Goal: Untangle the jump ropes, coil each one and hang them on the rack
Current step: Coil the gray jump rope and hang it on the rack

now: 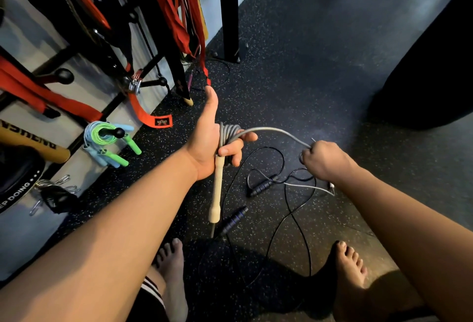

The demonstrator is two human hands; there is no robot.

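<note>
Grey rope (268,131) coiled around left fingers (231,150)

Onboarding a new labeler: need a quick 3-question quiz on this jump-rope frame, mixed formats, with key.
1. True or false: the left hand holds the grey rope coil together with a wooden handle that hangs down below the fist.
2. Multiple choice: the right hand is (a) empty, (b) pinching the grey rope's free run, (c) gripping a black handle.
3. Fill in: the black jump rope lies loose on the ____, while the green and blue jump ropes hang on a rack peg.

Key: 1 true; 2 b; 3 floor.
</note>
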